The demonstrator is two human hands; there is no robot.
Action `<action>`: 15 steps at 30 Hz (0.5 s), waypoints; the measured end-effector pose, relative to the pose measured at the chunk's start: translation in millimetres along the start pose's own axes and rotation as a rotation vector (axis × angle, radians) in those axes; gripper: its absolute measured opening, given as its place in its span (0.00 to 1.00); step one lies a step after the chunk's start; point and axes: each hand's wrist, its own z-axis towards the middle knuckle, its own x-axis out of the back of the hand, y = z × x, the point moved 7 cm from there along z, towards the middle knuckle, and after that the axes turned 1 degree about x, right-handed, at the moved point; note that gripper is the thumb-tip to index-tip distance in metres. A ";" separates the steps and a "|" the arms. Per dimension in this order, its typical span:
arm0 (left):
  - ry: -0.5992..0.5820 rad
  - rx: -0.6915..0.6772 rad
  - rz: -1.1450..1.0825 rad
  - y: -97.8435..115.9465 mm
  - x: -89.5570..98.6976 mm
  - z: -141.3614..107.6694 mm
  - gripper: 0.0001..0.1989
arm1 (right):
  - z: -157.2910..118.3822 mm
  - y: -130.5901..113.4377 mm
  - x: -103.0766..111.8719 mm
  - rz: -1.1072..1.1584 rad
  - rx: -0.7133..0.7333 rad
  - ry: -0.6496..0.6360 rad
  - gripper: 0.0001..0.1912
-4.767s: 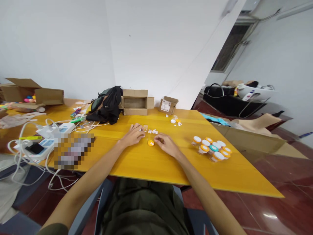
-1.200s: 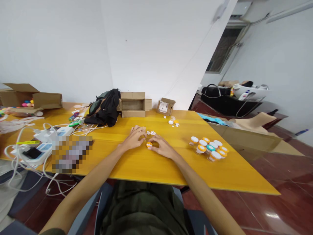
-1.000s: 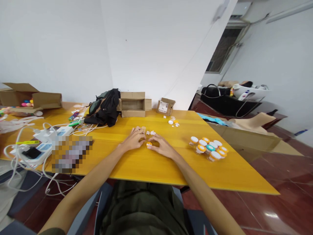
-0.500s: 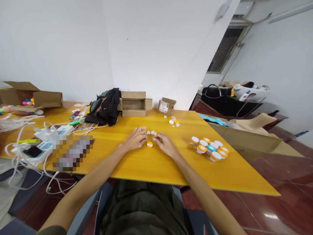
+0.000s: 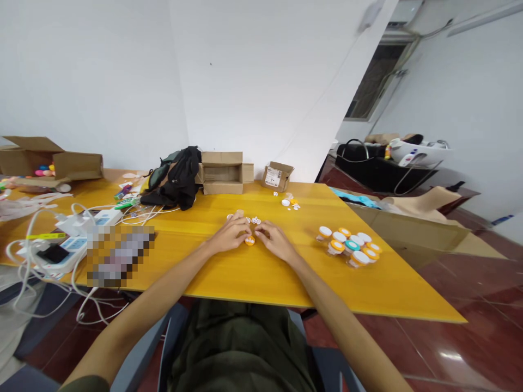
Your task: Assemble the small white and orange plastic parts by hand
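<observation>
A small orange lid (image 5: 249,242) with white pieces in it lies on the table between my hands. My left hand (image 5: 229,234) reaches it from the left, its curled fingertips at the lid's upper left edge. Those fingers are closed, and whatever is between them is too small to make out. My right hand (image 5: 274,238) is just right of the lid, fingers bent, thumb and forefinger a little apart, with nothing visible between them. Small white cut-out pieces (image 5: 256,220) lie just beyond the lid, between the hands. A small light brown piece shows behind my left fingers.
Several lidded jars (image 5: 352,246) with white, orange and teal tops are grouped on the right. Loose lids and bits (image 5: 286,202) lie farther back. An open cardboard box (image 5: 223,188), a smaller box (image 5: 278,177), a black bag (image 5: 180,182) and a power strip (image 5: 77,245) are also on the table.
My left hand has moved slightly right and toward me, its fingertips now at the orange lid. The right hand has barely moved.
</observation>
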 end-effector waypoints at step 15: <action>-0.017 -0.029 -0.011 0.8 -2.4 0.7 0.10 | -3.9 -4.6 -11.1 -0.059 0.082 -0.118 0.08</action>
